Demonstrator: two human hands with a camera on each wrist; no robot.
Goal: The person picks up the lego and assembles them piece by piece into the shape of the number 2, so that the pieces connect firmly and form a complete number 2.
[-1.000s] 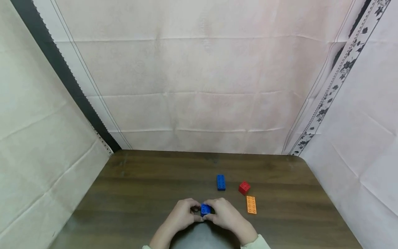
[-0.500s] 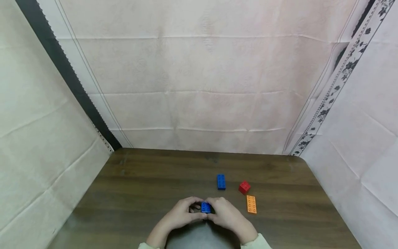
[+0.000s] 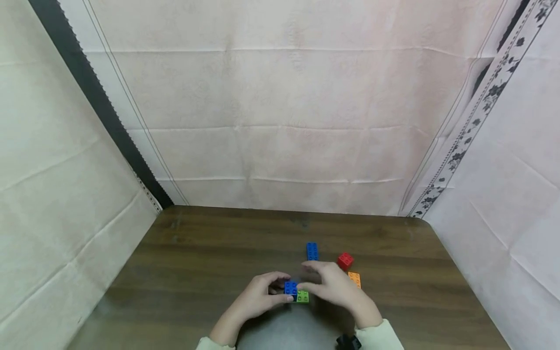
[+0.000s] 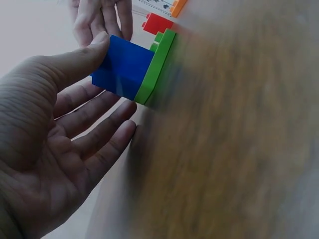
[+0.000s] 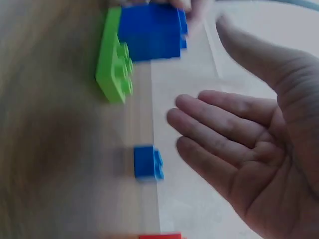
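A blue brick (image 3: 290, 288) stands on the left part of a flat green piece (image 3: 303, 296), whose studs show at its right. The left hand (image 3: 259, 297) pinches the blue brick between thumb and fingers; in the left wrist view the thumb lies on the brick (image 4: 122, 65) above the green piece (image 4: 157, 67). Just right of the joined pieces, the right hand (image 3: 337, 290) is apart from them, holding nothing. In the right wrist view its fingers (image 5: 219, 124) are spread and relaxed, with the green piece (image 5: 110, 62) farther left.
Beyond the right hand lie another blue brick (image 3: 312, 251), a red brick (image 3: 345, 261) and an orange brick (image 3: 355, 278), partly covered by that hand. The brown table (image 3: 210, 243) meets pale cloth walls (image 3: 280, 97) at its back and sides.
The right hand has let go of the blue brick and moved to the right, uncovering the green piece. The left hand keeps its grip in nearly the same place.
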